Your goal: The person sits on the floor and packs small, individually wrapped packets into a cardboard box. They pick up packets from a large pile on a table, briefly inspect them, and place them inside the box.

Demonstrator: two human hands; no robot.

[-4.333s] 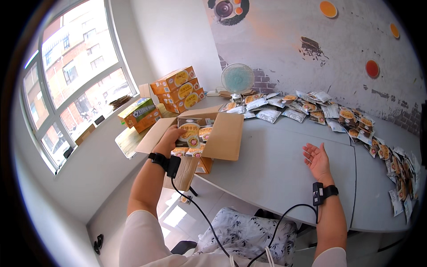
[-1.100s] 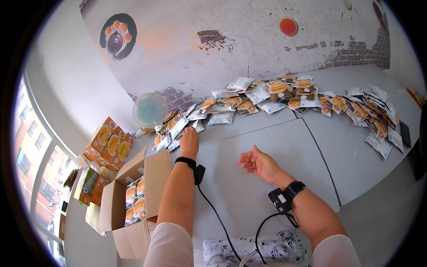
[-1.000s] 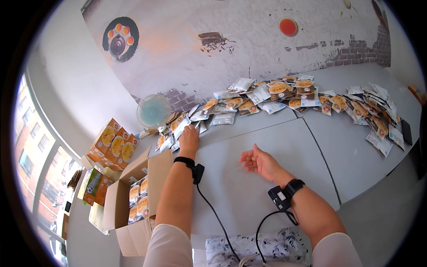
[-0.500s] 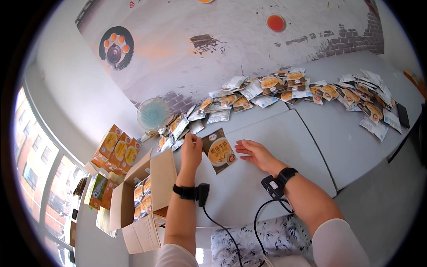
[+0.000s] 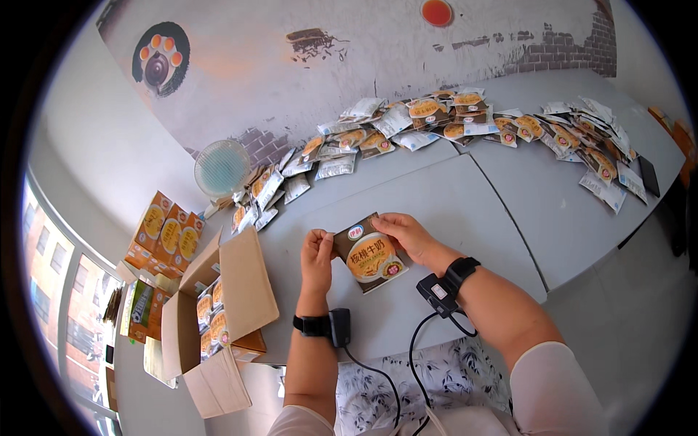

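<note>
A brown sachet (image 5: 369,256) with a picture of a bowl on its front is held up above the grey table (image 5: 429,192). My left hand (image 5: 318,256) pinches its upper left corner. At the upper right corner, the fingers of my right hand (image 5: 408,236) are closed on the same sachet. To the left, an open cardboard box (image 5: 249,269) with spread flaps contains several matching sachets (image 5: 218,323).
Loose sachets (image 5: 336,167) lie in a long row along the table's back. Another heap of sachets (image 5: 592,142) sits at the right by a black phone (image 5: 648,176). Orange cartons (image 5: 169,232) and a small round fan (image 5: 222,168) stand at the left.
My right hand has moved in from beside the sachet and taken hold of its upper right corner. The left hand keeps its grip. The whole view has shifted slightly.
</note>
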